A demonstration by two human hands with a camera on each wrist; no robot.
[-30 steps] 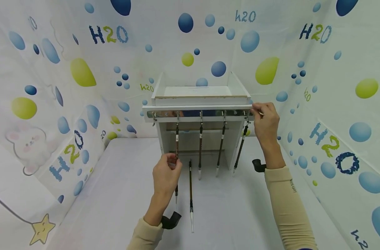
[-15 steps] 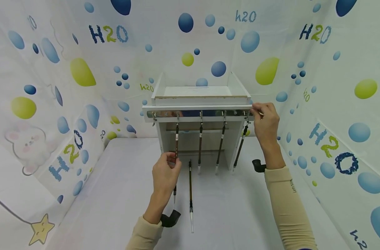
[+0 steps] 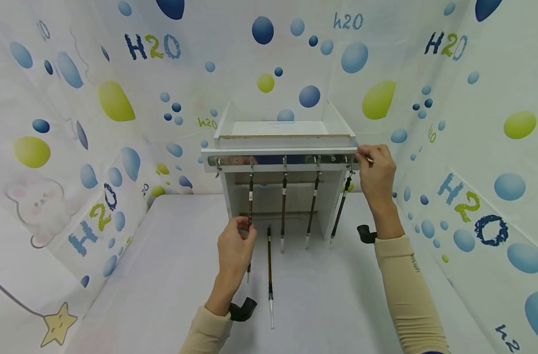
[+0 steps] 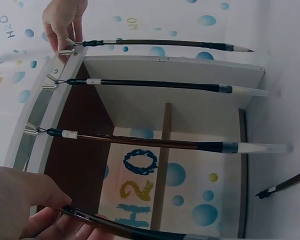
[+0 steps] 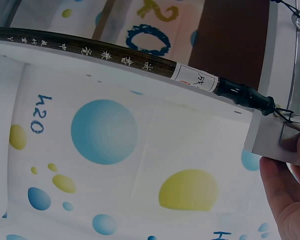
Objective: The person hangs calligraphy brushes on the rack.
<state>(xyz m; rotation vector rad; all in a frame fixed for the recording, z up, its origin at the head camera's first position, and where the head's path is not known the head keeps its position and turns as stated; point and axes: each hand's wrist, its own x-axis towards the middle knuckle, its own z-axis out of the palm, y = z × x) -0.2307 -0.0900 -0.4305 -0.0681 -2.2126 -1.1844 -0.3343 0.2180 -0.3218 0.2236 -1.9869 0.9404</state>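
In the head view my left hand (image 3: 234,250) pinches the shaft of a calligraphy brush (image 3: 251,196), which hangs by its loop from a hook on a white rack (image 3: 286,143). The left wrist view shows that brush (image 4: 140,232) between thumb and fingers. My right hand (image 3: 377,172) grips the right end of the rack's front rail; in the right wrist view its fingers (image 5: 277,187) lie against the board's end. Beside that hand hangs the rightmost brush (image 3: 341,209), dark with a white label. Two more brushes, a brown one (image 3: 283,206) and a dark one (image 3: 313,206), hang between.
Another brush (image 3: 270,265) lies on the white table (image 3: 322,305), pointing toward me. At the rail's left end is a bare hook (image 3: 218,168). An open white tray (image 3: 280,129) tops the rack. Patterned sheets (image 3: 185,73) enclose the back and sides.
The brush in my left hand tilts slightly left, then partly back. The other hanging brushes sway a little. My right hand stays on the rail's end.
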